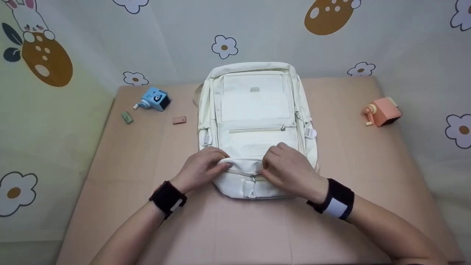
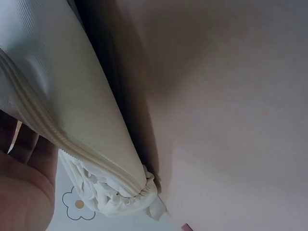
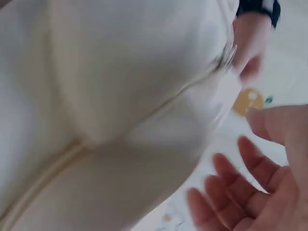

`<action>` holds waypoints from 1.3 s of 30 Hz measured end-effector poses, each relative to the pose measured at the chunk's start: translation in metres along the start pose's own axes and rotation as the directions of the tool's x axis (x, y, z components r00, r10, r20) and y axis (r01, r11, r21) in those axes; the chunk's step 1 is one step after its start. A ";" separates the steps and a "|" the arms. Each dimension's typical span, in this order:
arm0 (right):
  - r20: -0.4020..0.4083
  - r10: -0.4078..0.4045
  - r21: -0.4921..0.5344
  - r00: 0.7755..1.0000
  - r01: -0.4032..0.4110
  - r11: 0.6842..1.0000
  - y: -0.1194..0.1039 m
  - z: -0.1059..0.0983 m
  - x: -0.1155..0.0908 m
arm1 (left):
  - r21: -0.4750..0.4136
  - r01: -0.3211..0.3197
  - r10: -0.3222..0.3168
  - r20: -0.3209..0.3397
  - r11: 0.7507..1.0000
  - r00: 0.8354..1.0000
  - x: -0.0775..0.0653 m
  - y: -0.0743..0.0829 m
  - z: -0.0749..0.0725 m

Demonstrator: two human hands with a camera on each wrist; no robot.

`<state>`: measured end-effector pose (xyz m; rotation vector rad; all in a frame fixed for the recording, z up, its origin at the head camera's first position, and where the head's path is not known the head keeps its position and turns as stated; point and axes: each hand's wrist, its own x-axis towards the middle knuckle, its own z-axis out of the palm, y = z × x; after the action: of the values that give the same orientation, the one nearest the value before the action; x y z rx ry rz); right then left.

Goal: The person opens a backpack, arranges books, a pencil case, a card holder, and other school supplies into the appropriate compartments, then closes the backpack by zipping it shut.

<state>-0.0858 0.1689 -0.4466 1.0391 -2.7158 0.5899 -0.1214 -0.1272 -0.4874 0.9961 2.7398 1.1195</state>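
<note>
Pinching white backpack (image 1: 255, 103): left hand (image 1: 198, 170) | near zipper pull (image 1: 252, 178): right hand (image 1: 290, 167)

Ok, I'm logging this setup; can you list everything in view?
Table: one, tan, across the head view
Backpack: one, cream, middle of table
Crank sharpener: one, blue, table's back left
Second crank sharpener: one, orange-pink, table's right
Small block: one, green, near blue sharpener
Other small block: one, pink, left of backpack
Printed backdrop: one, pale, behind and beside table
Wristbands: two, black, one per wrist
Left hand: one, bare, at backpack's near end
Right hand: one, bare, same end
</note>
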 end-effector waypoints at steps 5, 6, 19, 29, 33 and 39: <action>0.042 -0.020 -0.160 0.999 0.027 0.987 -0.018 0.013 0.000 | -0.015 0.053 -0.054 -0.031 0.998 0.998 0.001 0.005 0.001; 0.047 -0.017 -0.187 0.999 0.026 0.982 -0.019 0.015 0.000 | -0.014 0.061 -0.062 -0.032 0.998 0.998 0.001 0.006 0.001; -0.048 -0.016 -0.142 0.999 0.009 0.990 -0.017 0.022 -0.004 | -0.034 0.095 -0.095 -0.004 0.995 0.995 0.003 0.008 0.000; -0.041 -0.014 -0.137 0.999 0.008 0.990 -0.003 0.009 -0.024 | -0.029 0.095 -0.095 0.013 0.995 0.995 0.002 0.007 0.000; -0.002 0.004 -0.136 1.000 -0.004 0.991 0.003 0.001 -0.032 | -0.030 0.094 -0.093 0.031 0.995 0.995 0.002 0.009 -0.001; 0.044 0.062 -0.142 0.997 -0.055 0.988 0.013 -0.012 -0.047 | -0.039 0.092 -0.090 0.054 0.995 0.995 0.001 0.009 -0.004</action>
<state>-0.0595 0.2107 -0.4532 0.9538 -2.7907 0.3799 -0.1183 -0.1241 -0.4783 0.8735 2.6802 1.1155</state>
